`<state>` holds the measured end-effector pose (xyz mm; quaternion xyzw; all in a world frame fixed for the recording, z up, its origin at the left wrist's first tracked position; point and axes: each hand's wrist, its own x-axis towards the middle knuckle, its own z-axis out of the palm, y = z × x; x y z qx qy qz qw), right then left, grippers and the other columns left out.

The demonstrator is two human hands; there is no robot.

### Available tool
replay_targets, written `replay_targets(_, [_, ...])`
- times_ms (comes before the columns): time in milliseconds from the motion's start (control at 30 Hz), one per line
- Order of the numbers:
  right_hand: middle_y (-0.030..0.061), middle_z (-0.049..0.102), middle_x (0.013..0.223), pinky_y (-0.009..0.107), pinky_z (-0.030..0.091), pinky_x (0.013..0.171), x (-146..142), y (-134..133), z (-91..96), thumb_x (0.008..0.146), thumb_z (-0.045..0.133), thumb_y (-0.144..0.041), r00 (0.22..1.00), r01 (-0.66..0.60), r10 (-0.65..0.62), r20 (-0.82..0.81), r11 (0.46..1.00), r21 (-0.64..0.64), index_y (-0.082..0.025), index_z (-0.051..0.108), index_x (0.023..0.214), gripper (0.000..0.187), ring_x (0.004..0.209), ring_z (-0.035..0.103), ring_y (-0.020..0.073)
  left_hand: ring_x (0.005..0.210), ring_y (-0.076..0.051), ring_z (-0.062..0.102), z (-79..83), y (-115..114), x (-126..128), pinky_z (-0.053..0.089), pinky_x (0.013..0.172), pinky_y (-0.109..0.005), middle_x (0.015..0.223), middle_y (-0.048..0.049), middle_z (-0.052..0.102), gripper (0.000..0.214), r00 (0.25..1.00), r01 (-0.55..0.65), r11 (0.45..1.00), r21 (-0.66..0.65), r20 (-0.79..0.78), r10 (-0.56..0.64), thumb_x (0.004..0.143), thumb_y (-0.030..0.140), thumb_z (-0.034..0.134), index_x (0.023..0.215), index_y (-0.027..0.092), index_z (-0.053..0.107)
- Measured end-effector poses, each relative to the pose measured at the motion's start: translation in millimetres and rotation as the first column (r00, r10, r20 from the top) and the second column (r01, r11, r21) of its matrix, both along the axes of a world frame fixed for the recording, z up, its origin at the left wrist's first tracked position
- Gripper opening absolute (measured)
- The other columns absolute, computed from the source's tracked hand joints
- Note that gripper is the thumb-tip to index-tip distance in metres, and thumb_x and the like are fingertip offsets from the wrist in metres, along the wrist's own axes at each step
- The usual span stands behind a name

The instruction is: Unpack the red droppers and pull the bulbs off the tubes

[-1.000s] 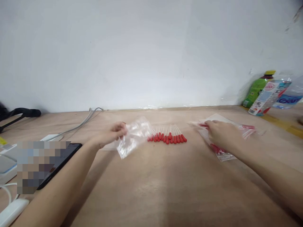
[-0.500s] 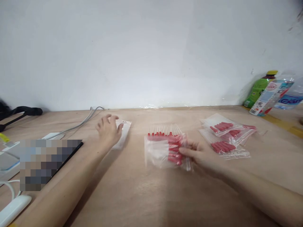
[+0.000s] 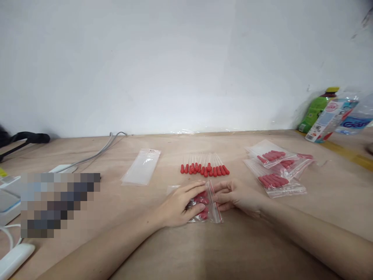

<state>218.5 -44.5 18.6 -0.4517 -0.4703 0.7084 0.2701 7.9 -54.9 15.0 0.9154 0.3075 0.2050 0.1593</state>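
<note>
A clear zip bag (image 3: 215, 212) with several red-bulbed droppers inside lies in front of me, its red-lined zip end to the right. My left hand (image 3: 182, 204) covers most of the bag, fingers and thumb closed on it around the red bulbs. At the zip edge, my right hand (image 3: 233, 195) pinches the bag with curled fingers. Just beyond the hands, a row of loose droppers (image 3: 205, 170) rests on the table, red bulbs towards me and thin clear tubes pointing away. A stack of flat zip bags (image 3: 142, 167) lies to the left, apart from my left hand.
Several filled zip bags (image 3: 272, 181) are piled at the right. Bottles (image 3: 314, 112) lean by the wall at the far right. On the left are a grey cable (image 3: 99, 151), a white power strip (image 3: 11, 198), a blurred-out dark-edged device (image 3: 58, 206) and a black stand (image 3: 29, 137).
My left hand has come from the flat bags to the filled bag. My right hand has lowered that bag towards me, uncovering the row of loose droppers.
</note>
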Motion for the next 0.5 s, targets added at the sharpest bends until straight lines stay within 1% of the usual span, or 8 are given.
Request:
replay_targets(100, [-0.0038, 0.059, 0.057, 0.018, 0.05, 0.054, -5, 0, 1.6, 0.059, 0.07, -0.011, 0.998, 0.029, -0.028, 0.055, 0.999, -0.013, -0.013, 0.061, 0.085, 0.028, 0.053, 0.057, 0.0065, 0.119, -0.019, 0.044, 4.5, 0, 0, 0.04, 0.098, -0.037, 0.132, -0.0084, 0.045, 0.045, 1.0, -0.018, 1.0, -0.007, 0.008, 0.018, 0.085, 0.027, 0.047, 0.129, 0.021, 0.039])
replay_targets(167, [-0.0033, 0.06, 0.058, 0.019, 0.05, 0.051, -9, 1, 2.6, 0.058, 0.07, -0.01, 0.995, 0.052, -0.051, 0.086, 0.998, -0.019, -0.013, 0.057, 0.086, 0.031, 0.052, 0.057, 0.0071, 0.117, -0.019, 0.046, 6.9, 1, 1, 0.041, 0.097, -0.035, 0.129, -0.0081, 0.047, 0.044, 0.999, -0.034, 0.999, -0.004, 0.01, 0.034, 0.084, 0.026, 0.048, 0.128, 0.02, 0.04])
replay_targets(267, [-0.0029, 0.06, 0.059, 0.02, 0.05, 0.05, -13, 5, 1.8, 0.058, 0.07, -0.007, 0.992, 0.082, -0.08, 0.096, 0.996, -0.018, -0.013, 0.049, 0.092, 0.04, 0.051, 0.057, 0.0081, 0.111, -0.017, 0.049, 5.5, 7, 2, 0.043, 0.093, -0.032, 0.122, -0.0072, 0.052, 0.036, 0.999, -0.034, 0.999, 0.033, 0.036, 0.033, 0.086, 0.022, 0.045, 0.122, 0.021, 0.046])
replay_targets(333, [-0.0036, 0.06, 0.058, 0.021, 0.05, 0.05, -15, 8, 0.0, 0.058, 0.07, -0.007, 0.992, 0.095, -0.094, 0.087, 0.995, -0.004, -0.014, 0.044, 0.093, 0.045, 0.05, 0.057, 0.0085, 0.108, -0.016, 0.051, 1.9, 14, 3, 0.044, 0.091, -0.031, 0.117, -0.0068, 0.054, 0.031, 0.999, -0.011, 0.995, 0.095, 0.043, 0.007, 0.088, 0.019, 0.04, 0.117, 0.021, 0.052])
replay_targets(400, [-0.0046, 0.059, 0.058, 0.021, 0.049, 0.049, -16, 9, -2.0, 0.057, 0.072, -0.008, 0.991, 0.104, -0.105, 0.079, 0.994, 0.021, -0.015, 0.042, 0.091, 0.046, 0.05, 0.057, 0.0084, 0.105, -0.015, 0.052, -1.4, 23, 3, 0.045, 0.088, -0.03, 0.114, -0.0066, 0.055, 0.03, 0.999, 0.027, 0.982, 0.189, 0.026, -0.033, 0.089, 0.017, 0.038, 0.113, 0.021, 0.056])
replay_targets(500, [-0.0066, 0.058, 0.056, 0.02, 0.048, 0.048, -18, 7, -4.5, 0.056, 0.074, -0.011, 0.991, 0.115, -0.118, 0.067, 0.992, 0.052, -0.018, 0.039, 0.087, 0.047, 0.049, 0.056, 0.0076, 0.101, -0.016, 0.055, -2.2, 34, 6, 0.046, 0.085, -0.03, 0.112, -0.0062, 0.057, 0.027, 0.993, 0.115, 0.936, 0.333, -0.04, -0.108, 0.09, 0.019, 0.039, 0.107, 0.022, 0.059])
